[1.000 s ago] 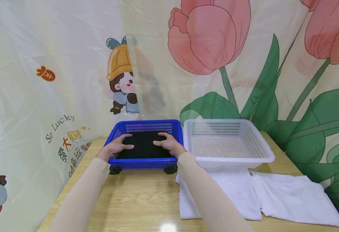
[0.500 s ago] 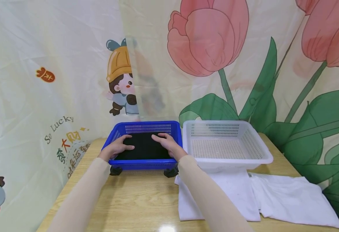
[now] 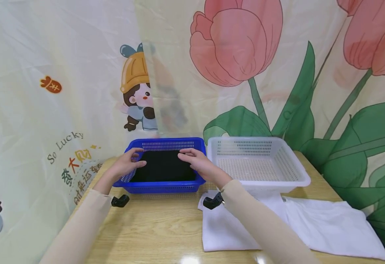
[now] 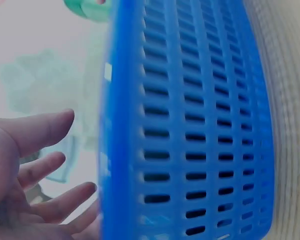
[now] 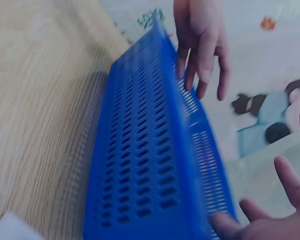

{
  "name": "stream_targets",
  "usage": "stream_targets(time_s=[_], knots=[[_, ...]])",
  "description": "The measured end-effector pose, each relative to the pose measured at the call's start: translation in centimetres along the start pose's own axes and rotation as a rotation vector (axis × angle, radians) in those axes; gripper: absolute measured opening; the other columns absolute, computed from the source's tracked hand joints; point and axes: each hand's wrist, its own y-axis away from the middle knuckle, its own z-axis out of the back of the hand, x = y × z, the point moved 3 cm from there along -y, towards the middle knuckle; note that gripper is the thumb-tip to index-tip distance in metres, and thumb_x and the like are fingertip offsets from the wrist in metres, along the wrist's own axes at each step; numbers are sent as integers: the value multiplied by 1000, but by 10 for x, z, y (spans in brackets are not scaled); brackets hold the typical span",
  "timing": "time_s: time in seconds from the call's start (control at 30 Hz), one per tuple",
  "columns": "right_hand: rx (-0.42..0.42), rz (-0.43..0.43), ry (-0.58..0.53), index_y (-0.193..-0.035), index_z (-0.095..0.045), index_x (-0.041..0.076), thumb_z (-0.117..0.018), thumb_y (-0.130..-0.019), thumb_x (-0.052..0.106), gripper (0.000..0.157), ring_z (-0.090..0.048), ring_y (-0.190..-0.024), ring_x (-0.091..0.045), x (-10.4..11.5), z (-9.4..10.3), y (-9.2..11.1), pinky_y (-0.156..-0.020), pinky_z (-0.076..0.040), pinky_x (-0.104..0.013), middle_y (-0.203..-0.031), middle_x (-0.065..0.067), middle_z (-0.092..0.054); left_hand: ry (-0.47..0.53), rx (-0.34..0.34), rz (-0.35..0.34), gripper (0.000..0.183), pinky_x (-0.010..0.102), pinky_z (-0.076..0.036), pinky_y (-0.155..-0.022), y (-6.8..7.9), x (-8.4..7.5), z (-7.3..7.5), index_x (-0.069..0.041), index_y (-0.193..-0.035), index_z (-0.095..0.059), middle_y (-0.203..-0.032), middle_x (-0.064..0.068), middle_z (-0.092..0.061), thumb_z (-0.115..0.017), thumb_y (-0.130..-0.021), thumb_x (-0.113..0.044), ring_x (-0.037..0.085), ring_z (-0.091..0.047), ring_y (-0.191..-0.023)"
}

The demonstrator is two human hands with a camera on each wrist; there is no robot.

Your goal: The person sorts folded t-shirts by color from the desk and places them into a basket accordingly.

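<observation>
A flat, matte black piece (image 3: pixel 164 167) that looks like folded cloth lies in the blue slotted basket (image 3: pixel 160 187). Over the basket's left side is my left hand (image 3: pixel 128 163), its fingers spread and holding nothing. My right hand (image 3: pixel 202 165) hovers over the right side, also with nothing in it. In the left wrist view, the left hand (image 4: pixel 45 190) is beside the basket's rim (image 4: pixel 121 150), thumb and fingers apart. The right wrist view has both hands, the left hand (image 5: pixel 200 45) far and the right hand (image 5: pixel 285 220) near, fingers loose above the basket wall (image 5: pixel 135 145).
A white slotted basket (image 3: pixel 259 182) stands right of the blue one. In front of it two white folded cloths (image 3: pixel 241 227) lie side by side on the wooden table (image 3: pixel 152 227). A printed curtain (image 3: pixel 179 110) hangs close behind the baskets.
Both hands have let go of the black piece, come up and drawn apart: the left to the left, the right to the right. The black piece stays in the blue basket.
</observation>
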Motion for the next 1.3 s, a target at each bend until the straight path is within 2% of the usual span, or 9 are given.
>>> stream_targets(time_s=[0.13,0.23,0.37,0.5,0.63,0.73,0.97,1.17,1.3], knots=[[112,17,-16,-152,-50,11,-65,-108,30,51,-42,-152,-33,18,12,35,-124,-35,-52,-158,-12,-48,-2,-31,-72,68,67,-42,-114,20,-18,0,-8,-162,-37,-159,30,-43,-67,-107,-33,51,-45,-144],[161,34,33,-154,-47,11,-64,-108,31,53,-43,-151,-35,25,23,62,-122,-40,-50,-161,-12,-45,5,-41,-119,64,64,-47,-111,33,-31,-5,-12,-161,-41,-157,25,-48,-68,-106,-32,47,-50,-141],[167,31,92,-156,-45,9,-65,-107,33,58,-47,-148,-36,26,41,96,-119,-43,-52,-162,-14,-45,34,-44,-166,58,59,-52,-107,49,-46,-14,-16,-158,-46,-154,20,-52,-69,-106,-29,42,-55,-138],[142,5,122,-156,-44,4,-66,-107,32,60,-50,-144,-39,17,65,126,-116,-47,-49,-161,-20,-44,74,-43,-211,54,53,-55,-104,63,-59,-25,-17,-155,-49,-151,17,-56,-69,-106,-28,38,-58,-134],[127,-23,136,-155,-43,2,-65,-107,30,60,-52,-143,-42,4,89,154,-112,-51,-46,-161,-25,-41,137,-21,-237,50,41,-59,-99,77,-67,-37,-20,-152,-52,-145,12,-60,-70,-105,-26,30,-64,-124],[124,-51,142,-156,-41,1,-64,-108,29,60,-54,-140,-41,-5,105,173,-110,-53,-45,-160,-25,-42,194,23,-248,47,32,-59,-93,87,-72,-50,-23,-149,-55,-140,10,-63,-70,-105,-24,26,-66,-117],[120,-107,166,-156,-38,-4,-62,-109,26,61,-57,-136,-40,-29,137,202,-107,-55,-42,-159,-29,-42,298,233,-290,43,29,-57,-95,100,-85,-96,-20,-147,-58,-136,13,-65,-69,-106,-23,31,-67,-116],[88,-138,245,-156,-39,-4,-63,-108,29,63,-54,-137,-42,-51,158,214,-105,-56,-47,-158,-31,-41,275,322,-298,39,28,-56,-99,97,-85,-137,-19,-145,-59,-136,8,-66,-68,-106,-20,35,-65,-124],[58,-160,298,-156,-40,-4,-64,-107,29,64,-52,-138,-44,-64,170,221,-102,-57,-52,-158,-32,-41,281,375,-263,43,36,-56,-101,93,-82,-160,-16,-148,-57,-142,15,-61,-68,-106,-21,34,-64,-124]])
